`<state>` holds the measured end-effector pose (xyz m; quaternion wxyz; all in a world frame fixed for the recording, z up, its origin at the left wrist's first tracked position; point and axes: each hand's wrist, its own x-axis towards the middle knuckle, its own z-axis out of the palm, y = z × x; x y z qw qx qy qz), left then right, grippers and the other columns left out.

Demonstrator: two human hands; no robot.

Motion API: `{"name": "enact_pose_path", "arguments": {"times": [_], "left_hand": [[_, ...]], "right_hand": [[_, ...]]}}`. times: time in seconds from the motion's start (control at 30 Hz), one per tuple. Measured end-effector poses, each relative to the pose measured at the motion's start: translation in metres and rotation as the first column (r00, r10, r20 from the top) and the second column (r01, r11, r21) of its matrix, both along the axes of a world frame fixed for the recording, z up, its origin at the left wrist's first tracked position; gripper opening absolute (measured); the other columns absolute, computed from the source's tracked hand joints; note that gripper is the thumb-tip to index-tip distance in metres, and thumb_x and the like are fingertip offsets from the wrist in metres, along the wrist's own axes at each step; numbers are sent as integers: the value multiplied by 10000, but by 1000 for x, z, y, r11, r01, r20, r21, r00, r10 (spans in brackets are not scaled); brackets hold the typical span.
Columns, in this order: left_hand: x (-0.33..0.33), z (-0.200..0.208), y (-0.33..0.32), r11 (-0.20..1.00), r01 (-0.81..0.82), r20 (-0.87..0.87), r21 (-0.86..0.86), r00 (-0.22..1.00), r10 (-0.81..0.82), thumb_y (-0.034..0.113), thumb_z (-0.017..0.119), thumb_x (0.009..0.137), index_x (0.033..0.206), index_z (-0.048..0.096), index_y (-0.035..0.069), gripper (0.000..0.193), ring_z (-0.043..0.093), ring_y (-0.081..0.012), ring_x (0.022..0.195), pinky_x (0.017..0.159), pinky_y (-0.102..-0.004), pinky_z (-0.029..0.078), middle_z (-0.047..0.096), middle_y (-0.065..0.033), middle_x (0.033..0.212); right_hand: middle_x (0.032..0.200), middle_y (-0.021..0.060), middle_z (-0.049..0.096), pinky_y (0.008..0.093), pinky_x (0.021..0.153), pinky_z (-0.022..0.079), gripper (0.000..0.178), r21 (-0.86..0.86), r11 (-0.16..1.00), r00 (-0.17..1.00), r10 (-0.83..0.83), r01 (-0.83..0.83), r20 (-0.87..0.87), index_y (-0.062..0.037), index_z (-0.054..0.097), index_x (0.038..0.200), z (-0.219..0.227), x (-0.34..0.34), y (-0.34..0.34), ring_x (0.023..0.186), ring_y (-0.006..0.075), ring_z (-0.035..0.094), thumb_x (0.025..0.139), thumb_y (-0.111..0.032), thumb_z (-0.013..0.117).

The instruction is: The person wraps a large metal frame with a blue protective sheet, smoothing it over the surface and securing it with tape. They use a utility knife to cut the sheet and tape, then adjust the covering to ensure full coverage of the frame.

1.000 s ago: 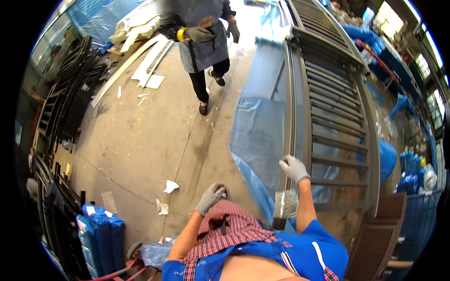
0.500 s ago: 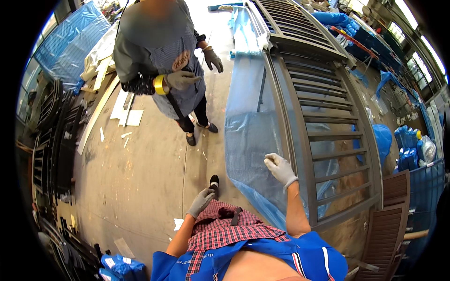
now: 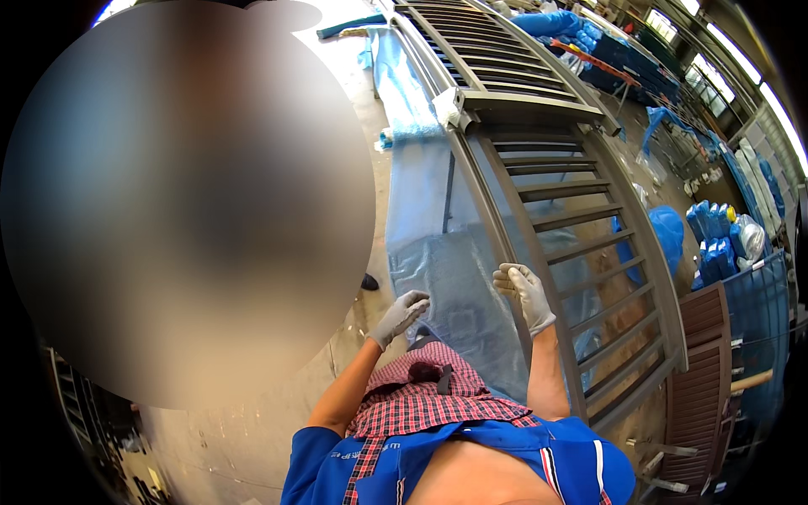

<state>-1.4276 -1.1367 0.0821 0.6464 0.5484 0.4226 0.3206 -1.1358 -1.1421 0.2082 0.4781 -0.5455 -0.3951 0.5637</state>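
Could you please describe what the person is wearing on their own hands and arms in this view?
Both the left hand and the right hand wear light grey, close-fitting work gloves that end at the wrist. The forearms are bare below the gloves. Blue short sleeves with a red-and-white checked lining or cloth show near the lower edge.

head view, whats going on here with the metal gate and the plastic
A person in grey work gloves stands over a long grey metal gate lying flat, with clear blue plastic sheet along its left rail. The right hand is at that rail, by the sheet's edge; the left hand hovers beside the plastic, fingers loosely curled. Neither clearly grips anything. A large blurred patch covers the left of the view.
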Motion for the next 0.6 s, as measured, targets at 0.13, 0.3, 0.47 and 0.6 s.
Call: {"name": "enact_pose_path", "arguments": {"times": [0.13, 0.3, 0.47, 0.6], "left_hand": [[32, 13, 104, 996, 90, -17, -1, 996, -90, 325, 573, 958, 1232, 547, 15, 415, 606, -147, 1006, 848, -292, 491, 641, -59, 1101], [64, 20, 237, 991, 28, 132, -129, 991, -10, 304, 587, 958, 1224, 562, 42, 374, 613, -155, 1013, 867, -287, 487, 646, -65, 1116], [83, 23, 358, 965, -100, 206, -241, 967, 151, 267, 593, 953, 1198, 576, 24, 345, 625, -144, 938, 815, -279, 501, 658, -70, 1057], [86, 22, 440, 934, -198, 172, -298, 951, 256, 260, 603, 948, 1233, 551, 44, 361, 636, -180, 970, 853, -319, 518, 654, -92, 1096]], "right_hand": [[1006, 94, 671, 290, 802, 542, 273, -26, 998, 987, -66, 62, -146, -19, 588, 1135, -9, 18, 73, 900, 164, 661, 989, -235, 509], [1014, 90, 672, 278, 790, 548, 290, -32, 995, 965, -101, 96, -240, -23, 575, 1148, -5, 41, 190, 900, 158, 662, 993, -259, 506], [1021, 93, 671, 274, 793, 550, 311, -58, 995, 905, -101, 84, -413, -27, 571, 1155, -17, 68, 308, 898, 161, 665, 991, -283, 505], [1053, 109, 670, 322, 819, 566, 307, -110, 989, 877, -136, 96, -461, -26, 581, 1148, -25, 82, 395, 941, 189, 667, 993, -274, 486]]}}
